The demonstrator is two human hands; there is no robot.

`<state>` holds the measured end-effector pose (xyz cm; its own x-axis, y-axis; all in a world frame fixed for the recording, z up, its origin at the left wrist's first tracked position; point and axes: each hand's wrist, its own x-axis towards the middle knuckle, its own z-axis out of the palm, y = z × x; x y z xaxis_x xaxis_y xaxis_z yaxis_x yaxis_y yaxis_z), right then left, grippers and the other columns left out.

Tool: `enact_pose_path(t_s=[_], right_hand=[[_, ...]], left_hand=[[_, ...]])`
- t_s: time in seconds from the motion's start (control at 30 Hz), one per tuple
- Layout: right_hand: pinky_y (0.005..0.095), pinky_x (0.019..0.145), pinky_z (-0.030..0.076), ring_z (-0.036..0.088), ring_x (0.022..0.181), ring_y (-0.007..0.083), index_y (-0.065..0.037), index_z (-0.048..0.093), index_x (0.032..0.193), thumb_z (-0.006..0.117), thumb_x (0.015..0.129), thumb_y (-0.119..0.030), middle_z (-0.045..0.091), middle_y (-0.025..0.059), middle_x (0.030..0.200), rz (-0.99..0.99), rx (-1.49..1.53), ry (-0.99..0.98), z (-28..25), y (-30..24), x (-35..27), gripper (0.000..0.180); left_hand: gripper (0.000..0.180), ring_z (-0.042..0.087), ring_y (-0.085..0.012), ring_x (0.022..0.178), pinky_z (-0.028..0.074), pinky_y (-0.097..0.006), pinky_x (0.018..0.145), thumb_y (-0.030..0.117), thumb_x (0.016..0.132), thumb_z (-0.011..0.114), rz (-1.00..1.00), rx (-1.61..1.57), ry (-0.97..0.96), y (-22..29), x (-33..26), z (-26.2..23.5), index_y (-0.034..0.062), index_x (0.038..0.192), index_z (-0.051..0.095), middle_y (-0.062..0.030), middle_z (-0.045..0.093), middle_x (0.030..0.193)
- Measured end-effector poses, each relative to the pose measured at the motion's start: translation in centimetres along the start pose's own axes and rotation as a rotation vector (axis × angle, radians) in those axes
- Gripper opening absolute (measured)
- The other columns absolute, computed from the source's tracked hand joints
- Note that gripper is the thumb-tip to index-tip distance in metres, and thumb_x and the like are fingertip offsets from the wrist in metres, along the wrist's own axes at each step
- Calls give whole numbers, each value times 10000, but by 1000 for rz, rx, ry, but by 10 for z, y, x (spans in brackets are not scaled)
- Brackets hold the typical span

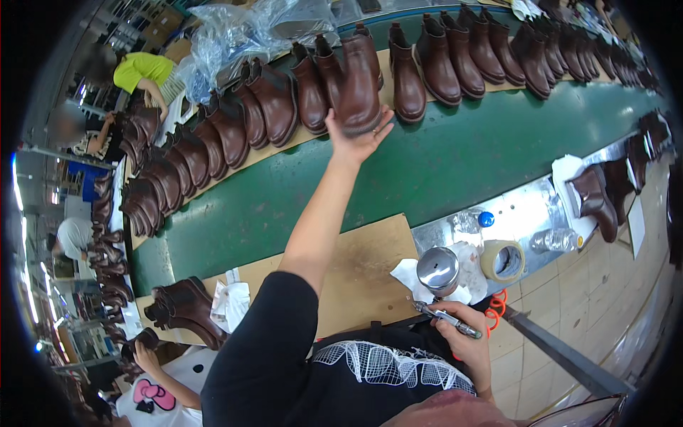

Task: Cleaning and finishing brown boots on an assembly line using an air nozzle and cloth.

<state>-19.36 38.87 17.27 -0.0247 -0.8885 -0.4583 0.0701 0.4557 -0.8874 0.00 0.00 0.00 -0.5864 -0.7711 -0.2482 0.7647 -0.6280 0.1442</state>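
Observation:
My left arm reaches across the green table, and my left hand (359, 142) cups the toe end of a brown leather ankle boot (359, 82) from below. Its thumb and fingers sit on either side of the toe. That boot overlaps a long row of similar brown boots (437, 67), so I cannot tell whether its sole is clear of the board under them. Close to my body, my right hand (462, 332) grips a spray gun (448, 318) with a round metal cup (437, 270) on top. An orange coiled hose (496, 309) shows beside this hand.
A cardboard sheet (363, 263) covers the near table edge. Right of it are a tape roll (503, 260), a clear plastic bottle (555, 240) and a blue cap (486, 219). More boots (597, 199) stand far right. At left, a co-worker's hand (146, 356) holds a dark shoe.

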Motion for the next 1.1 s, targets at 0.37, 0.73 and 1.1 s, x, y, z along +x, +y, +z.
enact_pose_path(t_s=[0.37, 0.73, 1.1], right_hand=[[260, 833, 490, 644, 905, 123, 29, 697, 1084, 673, 829, 4, 725, 97, 990, -59, -34, -30, -2, 12, 54, 258], [247, 818, 481, 627, 902, 109, 34, 695, 1082, 683, 828, 6, 723, 85, 994, -10, -46, -37, 5, 14, 63, 255], [237, 783, 484, 619, 872, 95, 25, 694, 1086, 684, 826, 24, 713, 72, 989, -54, -42, -61, 7, 16, 72, 260]], left_hand=[[956, 469, -352, 1330, 325, -510, 1146, 667, 852, 559, -42, 294, 369, 8, 71, -38, -33, 1464, 338, -203, 467, 1438], [462, 532, -328, 1215, 452, -447, 1059, 246, 885, 688, 268, 429, 396, 18, 127, -24, 57, 1274, 527, -166, 513, 1383], [763, 610, -315, 1069, 547, -404, 907, 476, 820, 732, 284, 414, 681, 69, 102, -54, -4, 1349, 465, -182, 568, 1208]])
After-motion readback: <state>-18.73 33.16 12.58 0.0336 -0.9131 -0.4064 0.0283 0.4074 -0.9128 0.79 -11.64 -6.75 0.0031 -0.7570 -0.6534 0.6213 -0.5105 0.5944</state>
